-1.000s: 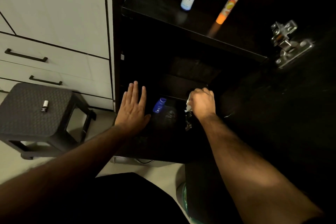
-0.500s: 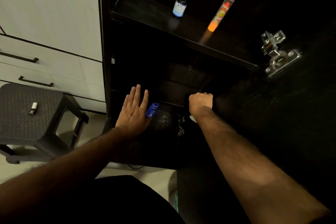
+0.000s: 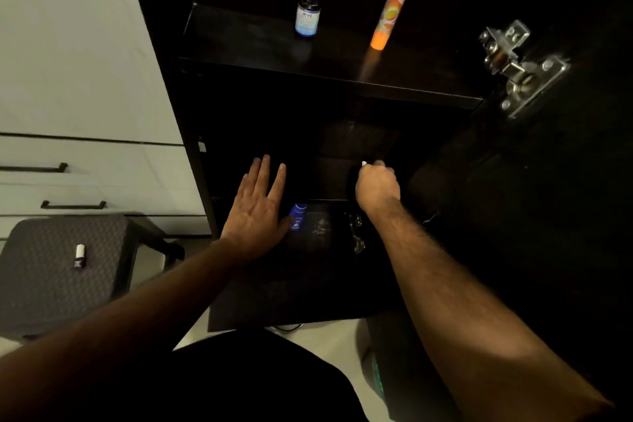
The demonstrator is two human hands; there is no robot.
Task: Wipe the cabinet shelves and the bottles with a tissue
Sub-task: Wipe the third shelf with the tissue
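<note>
Inside dark cabinet point(image 3: 260, 44), right hand point(image 3: 376, 187) fingers clenching tissue point(image 3: 364, 164), left hand point(image 3: 257, 212) flat, fingers spread

This looks like a room in a home, dimly lit, with fitted storage furniture. Left of the left hand point(image 3: 255, 216) stand white drawers with dark bar handles point(image 3: 73, 205) and a dark woven-pattern stool point(image 3: 51, 271); ahead of both hands a black cabinet point(image 3: 342, 72) stands open, with toiletry-type bottles on its upper shelf and a metal door hinge point(image 3: 517, 68) up to the right.
</note>
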